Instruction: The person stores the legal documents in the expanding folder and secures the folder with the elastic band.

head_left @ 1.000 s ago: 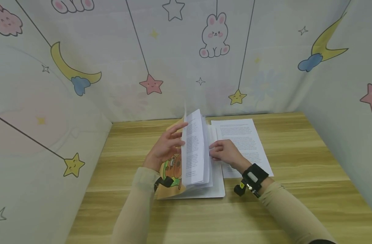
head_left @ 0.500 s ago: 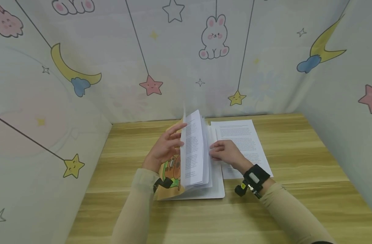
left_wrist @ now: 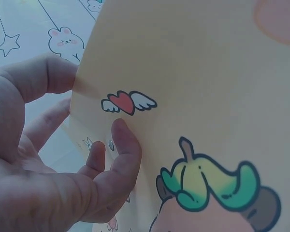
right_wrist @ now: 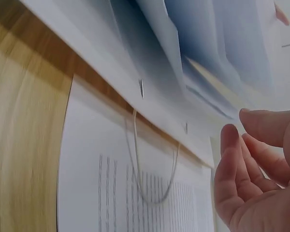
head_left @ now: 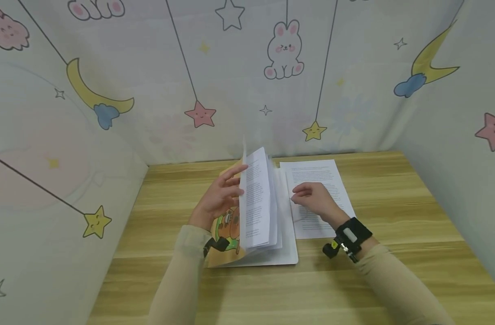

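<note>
Print in view, but no word of it legible

Typed text covers the white loose sheet point(head_left: 312, 174) on the table point(head_left: 377, 194), arranged in paragraph blocks; its letters are too small to read, and in the right wrist view they blur into plain dark streaks. The standing page point(head_left: 256, 198) in the cartoon-covered folder point(head_left: 228, 257) carries similar dense lines of type, equally unreadable. On the right arm, the black wrist strap point(head_left: 358, 229) bears a pale patch point(head_left: 349, 234), too small to show whether anything is written there.
</note>
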`<state>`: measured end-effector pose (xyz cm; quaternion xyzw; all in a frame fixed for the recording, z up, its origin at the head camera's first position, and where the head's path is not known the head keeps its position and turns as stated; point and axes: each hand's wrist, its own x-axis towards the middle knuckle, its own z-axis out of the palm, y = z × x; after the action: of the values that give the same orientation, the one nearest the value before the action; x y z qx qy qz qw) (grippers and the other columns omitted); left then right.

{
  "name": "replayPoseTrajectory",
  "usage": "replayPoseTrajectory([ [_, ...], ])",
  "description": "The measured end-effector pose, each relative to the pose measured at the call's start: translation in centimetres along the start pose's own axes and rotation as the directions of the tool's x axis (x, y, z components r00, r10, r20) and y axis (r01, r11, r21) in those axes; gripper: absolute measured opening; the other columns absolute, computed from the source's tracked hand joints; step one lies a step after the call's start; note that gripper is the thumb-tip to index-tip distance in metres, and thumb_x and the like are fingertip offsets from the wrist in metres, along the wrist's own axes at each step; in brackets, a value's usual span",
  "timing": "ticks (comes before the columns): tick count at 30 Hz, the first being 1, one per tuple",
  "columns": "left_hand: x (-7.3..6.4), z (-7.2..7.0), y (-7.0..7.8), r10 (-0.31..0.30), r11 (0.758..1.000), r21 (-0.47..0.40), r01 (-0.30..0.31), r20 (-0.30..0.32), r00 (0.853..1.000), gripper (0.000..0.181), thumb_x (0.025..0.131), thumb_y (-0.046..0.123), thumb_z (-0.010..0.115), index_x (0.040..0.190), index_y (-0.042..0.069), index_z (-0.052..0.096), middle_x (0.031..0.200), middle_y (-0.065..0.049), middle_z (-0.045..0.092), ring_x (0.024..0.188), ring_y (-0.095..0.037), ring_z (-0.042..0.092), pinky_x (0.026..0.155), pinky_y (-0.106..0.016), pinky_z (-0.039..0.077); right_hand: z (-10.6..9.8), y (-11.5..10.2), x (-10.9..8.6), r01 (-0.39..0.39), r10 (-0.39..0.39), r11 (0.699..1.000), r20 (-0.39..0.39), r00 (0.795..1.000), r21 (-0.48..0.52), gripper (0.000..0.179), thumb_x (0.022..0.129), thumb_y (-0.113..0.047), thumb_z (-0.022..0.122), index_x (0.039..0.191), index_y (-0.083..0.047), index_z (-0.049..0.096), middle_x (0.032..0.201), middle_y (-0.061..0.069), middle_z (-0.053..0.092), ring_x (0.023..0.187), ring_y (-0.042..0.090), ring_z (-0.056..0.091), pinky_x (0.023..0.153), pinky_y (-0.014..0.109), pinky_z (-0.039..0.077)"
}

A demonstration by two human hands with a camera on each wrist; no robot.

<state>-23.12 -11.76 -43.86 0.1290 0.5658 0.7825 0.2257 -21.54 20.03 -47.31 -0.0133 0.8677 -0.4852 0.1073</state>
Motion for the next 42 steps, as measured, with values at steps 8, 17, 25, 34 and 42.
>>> replayPoseTrajectory([
  [8, -0.1, 0.0, 0.0, 0.011, 1.0, -0.008, -0.011, 0.016, 1.0, 0.074, 0.095, -0.012, 0.053, 0.163, 0.009, 0.035, 0.154, -0.036, 0.035, 0.124, -0.045, 0.047, 0.08, -0.039, 0.056, -2.1, 1.8, -0.3, -0.009, -0.004, 0.993, -0.108, 0.994, -0.117, 0.036, 0.097, -0.019, 0.075, 0.125, 0.002, 0.069, 0.116, 0.019, 0.073, 0.108, 0.033, 0.071, 0.092, 0.045, 0.057],
  [17, 0.0, -0.2, -0.2, 0.014, 1.0, -0.014, -0.014, 0.028, 1.0, 0.074, 0.096, -0.013, 0.052, 0.164, 0.009, 0.033, 0.154, -0.037, 0.035, 0.123, -0.046, 0.046, 0.08, -0.039, 0.056, -4.1, 4.0, -0.8, -0.06, 0.026, 0.977, -0.166, 0.986, -0.205, 0.041, 0.097, -0.02, 0.075, 0.129, 0.005, 0.065, 0.123, 0.025, 0.069, 0.115, 0.04, 0.067, 0.097, 0.051, 0.054],
  [25, -0.1, -0.2, -0.1, 0.015, 1.0, -0.011, -0.015, 0.019, 1.0, 0.072, 0.095, -0.011, 0.055, 0.162, 0.013, 0.039, 0.153, -0.037, 0.036, 0.123, -0.047, 0.046, 0.08, -0.039, 0.057, -5.3, 5.7, -0.6, -0.11, 0.043, 0.944, -0.215, 0.976, -0.312, 0.052, 0.098, -0.025, 0.073, 0.135, 0.008, 0.059, 0.132, 0.033, 0.06, 0.121, 0.047, 0.059, 0.099, 0.058, 0.05],
  [34, -0.1, -0.1, 0.1, 0.011, 1.0, -0.026, -0.011, 0.01, 1.0, 0.069, 0.094, -0.01, 0.057, 0.154, 0.022, 0.052, 0.152, -0.038, 0.035, 0.124, -0.048, 0.045, 0.081, -0.04, 0.055, -5.9, 6.2, -0.6, -0.262, 0.166, 0.864, -0.247, 0.955, -0.429, 0.091, 0.089, -0.041, 0.083, 0.15, 0.011, 0.04, 0.138, 0.044, 0.043, 0.124, 0.057, 0.036, 0.097, 0.064, 0.038],
  [42, 0.0, -0.3, -0.1, 0.019, 1.0, -0.014, -0.019, 0.02, 1.0, 0.071, 0.095, -0.011, 0.056, 0.16, 0.015, 0.043, 0.152, -0.038, 0.035, 0.124, -0.048, 0.045, 0.081, -0.041, 0.055, -5.6, 6.9, -0.3, -0.32, 0.216, 0.836, -0.269, 0.939, -0.446, 0.108, 0.08, -0.042, 0.089, 0.155, 0.01, 0.031, 0.13, 0.045, 0.037, 0.115, 0.056, 0.034, 0.089, 0.06, 0.038],
])
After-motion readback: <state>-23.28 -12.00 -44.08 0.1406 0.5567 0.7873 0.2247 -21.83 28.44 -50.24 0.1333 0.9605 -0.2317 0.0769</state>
